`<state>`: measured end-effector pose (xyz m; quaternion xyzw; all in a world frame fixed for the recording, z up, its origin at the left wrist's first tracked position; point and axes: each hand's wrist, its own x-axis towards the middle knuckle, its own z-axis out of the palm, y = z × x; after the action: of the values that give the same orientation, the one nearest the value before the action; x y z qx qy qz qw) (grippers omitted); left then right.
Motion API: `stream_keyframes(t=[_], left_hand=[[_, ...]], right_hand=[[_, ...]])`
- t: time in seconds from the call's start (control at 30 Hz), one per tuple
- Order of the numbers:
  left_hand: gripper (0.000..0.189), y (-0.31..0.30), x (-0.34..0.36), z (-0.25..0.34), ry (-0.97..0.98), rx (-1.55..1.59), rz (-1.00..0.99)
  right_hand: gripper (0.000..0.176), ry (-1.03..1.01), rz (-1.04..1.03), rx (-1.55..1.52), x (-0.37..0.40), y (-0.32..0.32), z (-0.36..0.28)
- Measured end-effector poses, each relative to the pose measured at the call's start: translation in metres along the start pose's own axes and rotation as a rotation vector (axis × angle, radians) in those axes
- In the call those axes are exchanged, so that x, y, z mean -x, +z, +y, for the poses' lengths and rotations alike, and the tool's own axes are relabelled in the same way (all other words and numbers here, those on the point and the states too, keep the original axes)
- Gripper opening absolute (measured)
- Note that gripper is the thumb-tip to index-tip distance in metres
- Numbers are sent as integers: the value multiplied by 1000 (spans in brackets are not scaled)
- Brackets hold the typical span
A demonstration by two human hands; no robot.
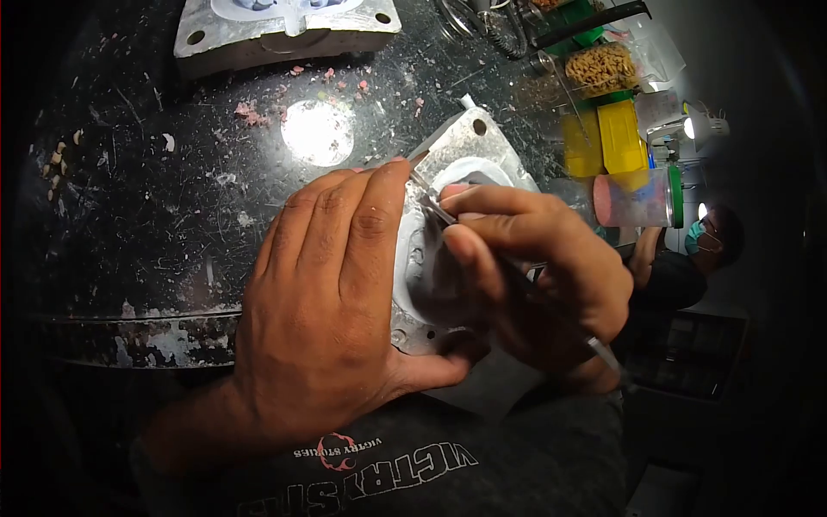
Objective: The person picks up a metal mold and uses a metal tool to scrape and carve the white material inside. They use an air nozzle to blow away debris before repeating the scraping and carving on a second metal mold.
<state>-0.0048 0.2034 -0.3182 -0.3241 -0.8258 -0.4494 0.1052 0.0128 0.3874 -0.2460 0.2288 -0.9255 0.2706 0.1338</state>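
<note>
A grey metal mould half [495,142] with white plaster-like filling [469,169] stands tilted near the bench's front edge. My left hand [327,267] is wrapped round its left side, fingers along the far side and thumb at the near side. In my right hand [556,250] a slim metal carving tool [442,212] is pinched like a pen. Its tip meets the filling close to my left fingertips, and its rear end sticks out below my right palm. My hands hide much of the mould's middle.
Another metal mould half [336,41] lies at the back. Pink crumbs [250,114] and small tooth-like pieces [59,159] are scattered on the black bench [172,250]. To the right are a yellow box [622,138], a green-lidded jar [639,198] and a masked person [680,271].
</note>
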Motion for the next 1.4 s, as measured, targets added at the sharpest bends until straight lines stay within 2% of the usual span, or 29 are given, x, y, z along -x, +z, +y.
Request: stream_keyframes(t=[0.07, 0.1, 0.13, 0.2, 0.37, 0.47, 0.53, 0.6, 0.67, 0.73, 0.8, 0.83, 0.97, 1.0, 1.07, 1.1, 1.13, 1.2, 1.27, 1.33, 1.4], left_hand=[[118, 0, 1, 0, -1, -12, -9], [119, 2, 1, 0, 1, -23, 5], [121, 3, 2, 0, 4, -34, 17], [121, 5, 2, 0, 20, -47, 31], [123, 5, 3, -2, 38, -76, 43], [126, 3, 3, 2, 37, -91, 65], [126, -5, 4, 5, 16, -154, 6], [119, -9, 9, 6, 14, -150, -4], [113, -12, 17, 5, 15, -49, -60], [116, -8, 13, 4, -8, -24, -31], [127, -13, 1, 3, 37, -18, 3], [140, -19, -1, 2, 29, -37, -126], [146, 4, 3, -16, 64, -133, -83], [148, 0, -3, -3, 75, -19, -97], [150, -9, -8, 6, 79, 94, -111], [151, -13, -9, 7, 13, 125, -152], [151, -15, -9, 7, -54, 157, -193], [152, -7, 0, -6, -52, 66, -196], [153, 2, 8, -18, -51, -23, -198], [154, 5, 8, -23, -25, -52, -162], [154, -6, 0, -3, -52, 42, -168]], right_hand=[[9, 190, 49, -413, -2, -9, 3], [9, 218, 48, -439, -2, -11, 4], [9, 218, 51, -438, -3, -12, 3], [10, 218, -73, -286, -5, -15, 2], [11, 81, -133, -107, -5, -14, 5], [13, -21, -60, -119, -5, -2, 11], [15, 189, -28, -341, -2, -6, 9], [17, 187, 27, -423, 2, -11, 11], [23, 59, 21, -281, 9, -19, 17], [25, 89, 19, -364, 20, -24, 17], [23, 87, -34, -367, 26, -32, 17], [23, 73, -88, -369, 27, -35, 17], [29, 169, -227, -390, 29, -43, 16], [29, 166, -227, -390, 27, -46, 16], [33, 16, -407, -224, 17, -52, 13], [35, -97, -381, -151, 13, -52, 14], [35, -98, -385, -154, 13, -51, 15], [36, -200, -308, -155, 14, -47, 18], [33, -207, -277, -163, 11, -47, 16], [33, -116, -364, -108, 4, -51, 9], [34, -151, -344, -119, 5, -46, 12]])
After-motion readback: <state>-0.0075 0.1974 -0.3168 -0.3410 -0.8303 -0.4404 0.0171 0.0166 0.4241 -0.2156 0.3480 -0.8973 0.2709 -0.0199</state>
